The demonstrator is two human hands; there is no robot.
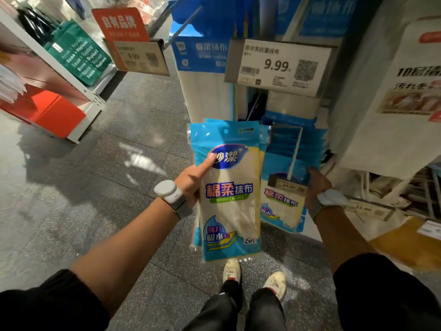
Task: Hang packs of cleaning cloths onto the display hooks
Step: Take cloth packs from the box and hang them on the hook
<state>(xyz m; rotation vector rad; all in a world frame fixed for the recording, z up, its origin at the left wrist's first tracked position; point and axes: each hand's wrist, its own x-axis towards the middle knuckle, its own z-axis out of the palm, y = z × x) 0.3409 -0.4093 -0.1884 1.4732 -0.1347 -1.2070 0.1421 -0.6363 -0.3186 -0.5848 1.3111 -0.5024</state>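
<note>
Floor (114,168): dark grey speckled stone tiles, glossy, with pale patches of reflected light (143,158) near the centre. Left side: white shelf unit (78,84) standing on the floor, with green printed tote bags (81,56) hanging at its end and orange boxes (50,113) on its lowest level. An orange sign (119,25) projects above the aisle.

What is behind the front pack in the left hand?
At least one more pack: blue edges show past the front pack at its top, right side and lower left. The rest is covered, so their number is unclear. The fingers of the left hand are hidden too.
</note>
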